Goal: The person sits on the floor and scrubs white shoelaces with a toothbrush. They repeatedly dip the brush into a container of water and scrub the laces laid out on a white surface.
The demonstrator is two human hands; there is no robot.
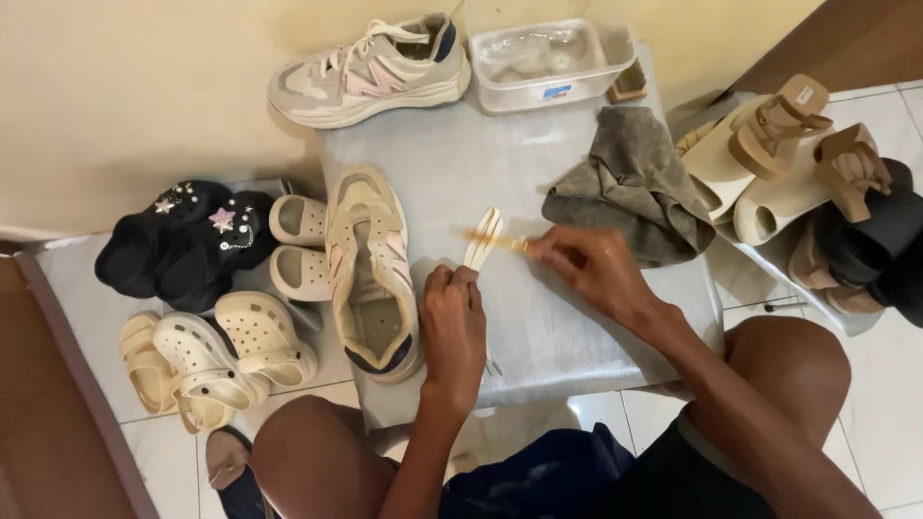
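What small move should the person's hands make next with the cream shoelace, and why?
Probably draw the shoelace on through the fingers. The left hand pinches its lower part and the right hand grips near its upper end, above the table, beside the laceless sneaker.

Your left hand point(452, 322): fist-curled, knuckles up, forearm rising from your left knee point(317, 452), just right of the laceless sneaker point(370, 274). Your right hand point(591, 269): fingers pinched, reaching leftward, further right of that sneaker, forearm angled across your right knee point(788, 360).
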